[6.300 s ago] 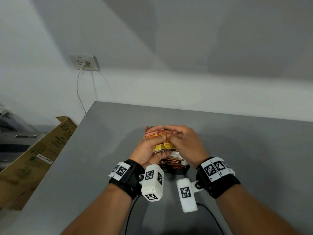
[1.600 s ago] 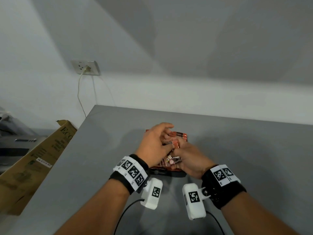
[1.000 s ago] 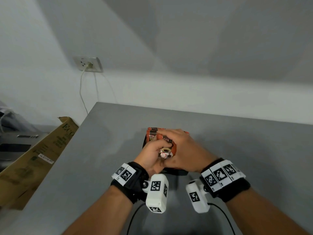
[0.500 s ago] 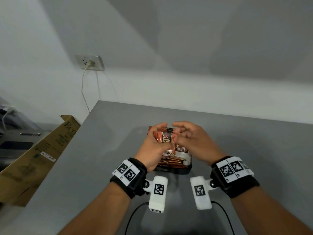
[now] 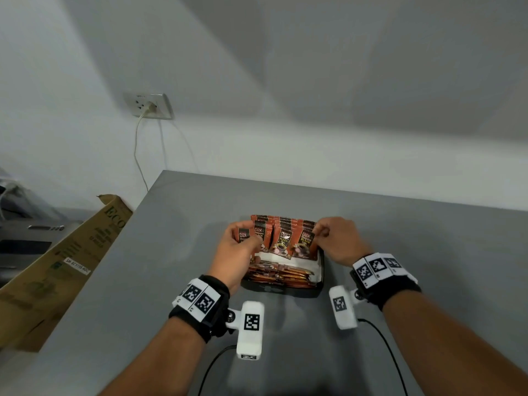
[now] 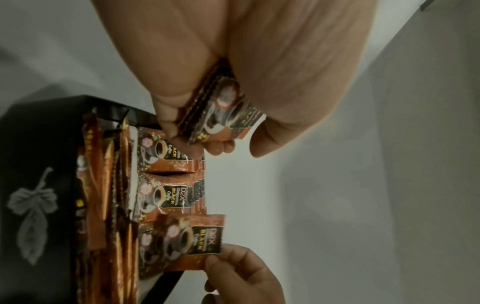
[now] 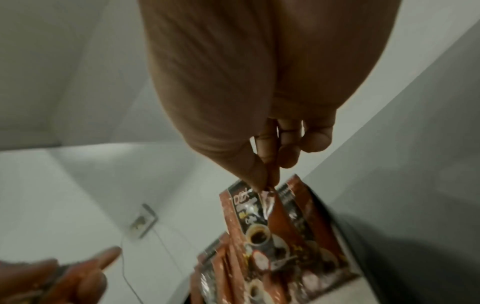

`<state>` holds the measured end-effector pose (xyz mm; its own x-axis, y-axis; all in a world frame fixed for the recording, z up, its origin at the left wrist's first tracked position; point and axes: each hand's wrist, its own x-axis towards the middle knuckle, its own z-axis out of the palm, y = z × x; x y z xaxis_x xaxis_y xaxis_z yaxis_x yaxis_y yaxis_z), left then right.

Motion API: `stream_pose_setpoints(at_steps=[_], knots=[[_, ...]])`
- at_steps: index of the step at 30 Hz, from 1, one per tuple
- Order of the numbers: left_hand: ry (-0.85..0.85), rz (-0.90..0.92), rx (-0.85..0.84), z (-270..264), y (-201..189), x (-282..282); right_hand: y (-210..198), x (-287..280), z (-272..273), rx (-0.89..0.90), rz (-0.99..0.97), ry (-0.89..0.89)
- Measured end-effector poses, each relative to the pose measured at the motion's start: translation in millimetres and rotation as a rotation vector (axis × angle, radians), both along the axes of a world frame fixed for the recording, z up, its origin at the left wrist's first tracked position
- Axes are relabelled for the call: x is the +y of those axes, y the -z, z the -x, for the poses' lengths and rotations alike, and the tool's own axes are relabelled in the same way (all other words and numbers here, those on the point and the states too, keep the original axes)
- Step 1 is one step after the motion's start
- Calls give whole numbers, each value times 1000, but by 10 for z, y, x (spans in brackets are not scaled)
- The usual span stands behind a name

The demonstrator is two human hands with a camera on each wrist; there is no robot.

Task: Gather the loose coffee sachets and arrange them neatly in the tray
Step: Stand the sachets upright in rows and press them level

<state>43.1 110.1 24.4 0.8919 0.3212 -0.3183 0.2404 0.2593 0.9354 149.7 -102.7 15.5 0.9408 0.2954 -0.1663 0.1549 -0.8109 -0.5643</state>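
Two forearms reach forward over the grey worktop (image 5: 428, 252), each with a black wrist band and a white camera block. The left hand (image 5: 237, 250) sits at the left side of the black tray (image 5: 281, 290). Its fingers curl round a small bunch of coffee sachets (image 6: 221, 111), and the thumb presses on top of them. The right hand (image 5: 340, 241) sits at the right side of the tray. Its thumb and first finger pinch the top corner of one standing sachet (image 7: 249, 207), and the other fingers (image 7: 315, 139) curl in. Between the two hands, a row of sachets (image 5: 281, 238) stands up in the tray, faces toward the person. More sachets lie flat at the near end of the tray. Farther left, a cardboard box (image 5: 57, 267) leans by the worktop's edge. On the wall behind is a socket (image 5: 148, 105) with a cable hanging down.
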Motion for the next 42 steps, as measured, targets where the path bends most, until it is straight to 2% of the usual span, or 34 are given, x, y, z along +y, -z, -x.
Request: stream_pose_setpoints(at_steps=[2,8,16,20,23,25,29,33,36,42], knots=[[23,-35,22,20,51,17,102,41,-21,24,77,-41],[58,-47,54,23,92,51,195,58,-54,-10,150,-40],[80,-16,81,-30,114,-2,303,47,-96,-156,189,-89],[118,-120,81,-33,134,-15,350,-16,-91,-189,171,-99],[162,-185,45,-19,125,-22,224,-18,-37,-249,34,-27],[204,-173,17,-33,101,-47,22,70,89,-231,-107,-50],[262,-228,-19,-86,71,-130,-294,326,362,97,-363,-239],[128,-234,20,-125,67,-86,-283,391,263,-21,-315,-156],[-10,-155,72,-123,66,38,-207,397,123,-5,-258,-76],[-43,-113,139,-64,137,184,76,588,-10,25,-67,-57]])
